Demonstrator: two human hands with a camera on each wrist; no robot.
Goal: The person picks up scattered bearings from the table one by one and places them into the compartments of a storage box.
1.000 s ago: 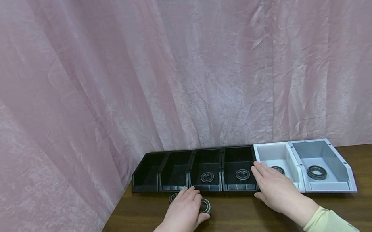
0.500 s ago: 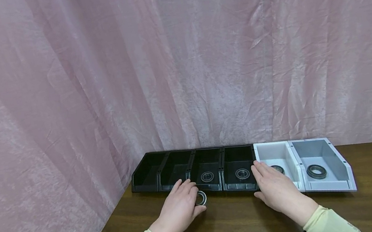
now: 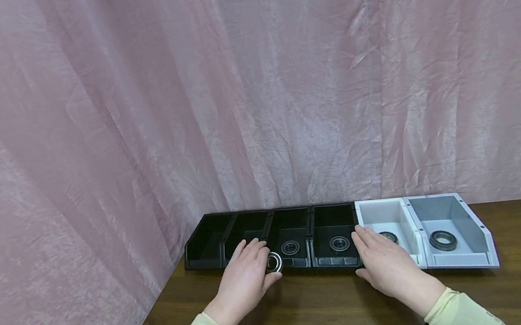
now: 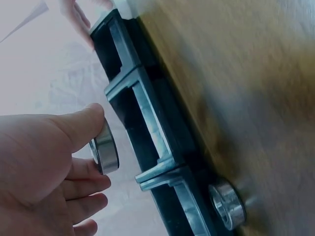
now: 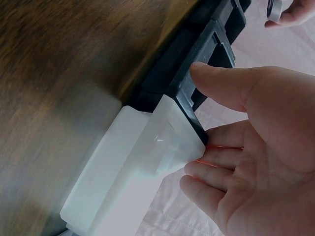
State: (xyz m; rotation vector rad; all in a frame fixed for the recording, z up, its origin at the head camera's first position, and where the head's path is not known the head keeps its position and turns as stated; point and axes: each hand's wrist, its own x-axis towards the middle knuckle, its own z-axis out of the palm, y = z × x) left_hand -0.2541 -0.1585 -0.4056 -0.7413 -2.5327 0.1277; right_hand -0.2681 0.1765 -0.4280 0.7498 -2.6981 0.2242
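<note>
My left hand (image 3: 243, 283) pinches a metal ball bearing (image 3: 274, 262) between thumb and fingers. It holds the bearing on edge, raised in front of the black bins. In the left wrist view, the held bearing (image 4: 106, 150) is apart from the bin fronts. A second bearing (image 4: 227, 205) stands on the table against a black bin's front; my left hand hides it in the head view. My right hand (image 3: 389, 264) touches the front where a black bin (image 3: 332, 219) meets the white bin (image 3: 381, 210). Its fingers are fairly straight, and its thumb lies by the black front lip (image 5: 197, 78).
Several black bins, the white bin and a grey bin (image 3: 450, 213) form a row on the wooden table (image 3: 324, 316). Bearings lie in two black bins (image 3: 290, 248), the white bin and the grey one. A pink curtain (image 3: 281, 97) hangs behind.
My left hand has risen and moved forward and slightly left, carrying the bearing from near the table up to the bin fronts. The right hand has stayed in place.
</note>
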